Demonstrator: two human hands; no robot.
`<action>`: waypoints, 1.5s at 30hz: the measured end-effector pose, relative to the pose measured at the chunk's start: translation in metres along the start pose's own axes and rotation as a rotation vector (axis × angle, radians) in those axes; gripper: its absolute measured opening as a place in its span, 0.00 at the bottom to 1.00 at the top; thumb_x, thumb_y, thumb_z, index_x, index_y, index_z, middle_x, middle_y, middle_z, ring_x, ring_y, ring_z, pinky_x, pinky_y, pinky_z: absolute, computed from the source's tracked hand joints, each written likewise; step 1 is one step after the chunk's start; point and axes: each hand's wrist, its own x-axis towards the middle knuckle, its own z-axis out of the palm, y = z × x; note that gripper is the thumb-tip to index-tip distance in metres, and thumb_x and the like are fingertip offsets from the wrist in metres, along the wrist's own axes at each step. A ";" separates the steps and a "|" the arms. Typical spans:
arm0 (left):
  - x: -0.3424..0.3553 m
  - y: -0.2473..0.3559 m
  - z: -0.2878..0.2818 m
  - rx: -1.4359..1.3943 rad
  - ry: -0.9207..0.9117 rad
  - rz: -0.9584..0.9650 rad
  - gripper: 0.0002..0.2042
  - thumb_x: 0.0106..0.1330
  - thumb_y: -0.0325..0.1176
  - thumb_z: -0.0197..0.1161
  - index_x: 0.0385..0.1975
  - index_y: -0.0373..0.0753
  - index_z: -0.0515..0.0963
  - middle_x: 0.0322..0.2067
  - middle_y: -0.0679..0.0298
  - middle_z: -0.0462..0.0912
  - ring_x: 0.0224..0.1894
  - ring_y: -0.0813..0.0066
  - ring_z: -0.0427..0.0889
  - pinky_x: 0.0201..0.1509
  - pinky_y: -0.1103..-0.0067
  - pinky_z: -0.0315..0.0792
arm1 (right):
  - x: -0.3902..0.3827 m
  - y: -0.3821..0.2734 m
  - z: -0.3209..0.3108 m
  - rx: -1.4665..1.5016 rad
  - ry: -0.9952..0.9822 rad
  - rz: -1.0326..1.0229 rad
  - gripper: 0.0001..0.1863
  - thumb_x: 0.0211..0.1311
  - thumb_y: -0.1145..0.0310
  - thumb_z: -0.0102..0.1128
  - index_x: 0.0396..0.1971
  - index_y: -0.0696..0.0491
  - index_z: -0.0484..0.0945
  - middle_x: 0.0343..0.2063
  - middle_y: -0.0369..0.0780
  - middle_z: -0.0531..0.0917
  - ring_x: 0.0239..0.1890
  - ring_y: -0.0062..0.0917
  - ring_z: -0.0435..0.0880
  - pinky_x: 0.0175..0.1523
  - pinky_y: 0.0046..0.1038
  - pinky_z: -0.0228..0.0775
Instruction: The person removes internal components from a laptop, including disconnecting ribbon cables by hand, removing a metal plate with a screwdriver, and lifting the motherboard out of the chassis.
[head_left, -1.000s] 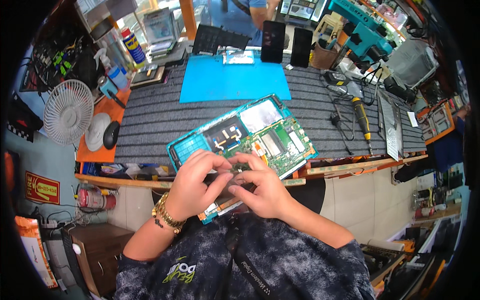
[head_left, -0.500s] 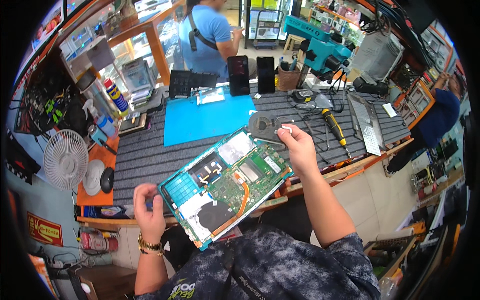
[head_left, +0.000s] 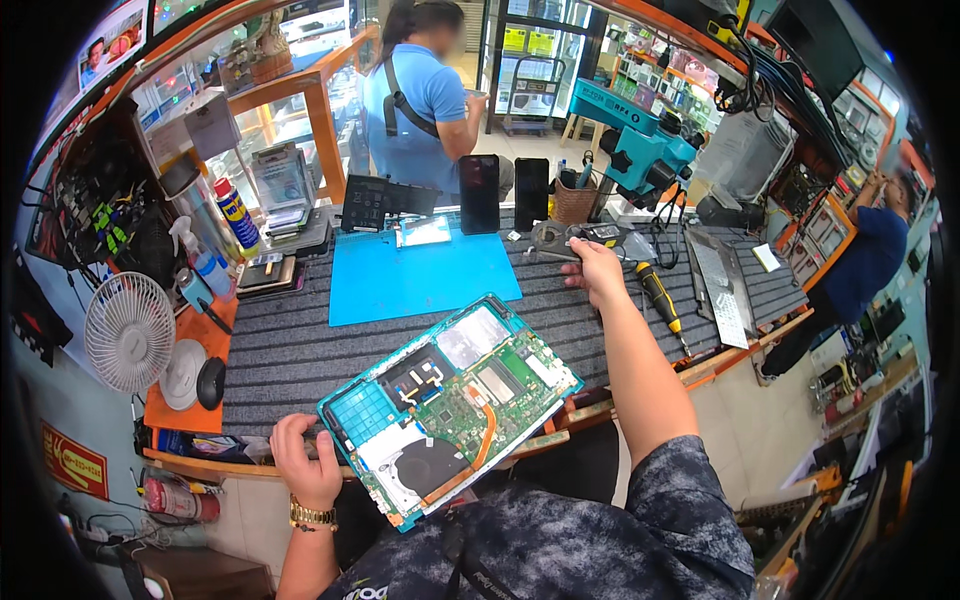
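An opened laptop base [head_left: 455, 358] lies tilted across the near edge of the bench, its teal frame, green circuit board and copper heat pipe [head_left: 487, 436] exposed. A dark round part [head_left: 430, 465] sits near the pipe's lower end. Beyond the far right corner, my right hand [head_left: 598, 268] pinches a dark laptop cooling fan [head_left: 552, 238] low over the bench. My left hand [head_left: 306, 460] is beside the base's left edge, thumb apart from the fingers, holding nothing. Whether it touches the edge I cannot tell.
A blue mat [head_left: 420, 280] lies on the ribbed grey bench cover. Behind it are a black battery pack [head_left: 375, 203] and two dark phones [head_left: 480, 195]. To the right are a yellow-black screwdriver [head_left: 660, 300], a keyboard panel [head_left: 720, 290] and a teal microscope [head_left: 640, 145]. A white fan [head_left: 130, 330] stands left.
My right hand has carried the cooling fan away from the laptop's far corner, farther back over the bench. The left hand stays by the left edge, its fingers a little less raised.
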 end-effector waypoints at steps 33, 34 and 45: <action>0.004 0.006 -0.004 0.035 -0.076 -0.041 0.11 0.75 0.34 0.69 0.49 0.33 0.83 0.44 0.53 0.88 0.49 0.48 0.85 0.58 0.58 0.75 | -0.044 -0.014 -0.007 -1.127 0.184 -0.515 0.38 0.76 0.57 0.74 0.79 0.55 0.73 0.54 0.50 0.93 0.65 0.53 0.88 0.69 0.49 0.80; 0.004 0.005 -0.005 0.023 -0.078 -0.042 0.11 0.75 0.34 0.69 0.49 0.33 0.83 0.44 0.54 0.88 0.49 0.48 0.85 0.58 0.58 0.75 | -0.061 -0.010 -0.010 -1.071 0.085 -0.562 0.36 0.76 0.58 0.73 0.78 0.56 0.74 0.53 0.50 0.93 0.64 0.52 0.88 0.68 0.48 0.81; -0.006 0.020 -0.019 0.060 -0.122 -0.188 0.17 0.80 0.35 0.69 0.61 0.32 0.83 0.44 0.56 0.92 0.52 0.55 0.87 0.61 0.60 0.76 | -0.218 0.051 -0.023 -0.751 -0.268 -0.731 0.41 0.69 0.57 0.82 0.76 0.61 0.76 0.69 0.53 0.85 0.76 0.53 0.80 0.84 0.51 0.65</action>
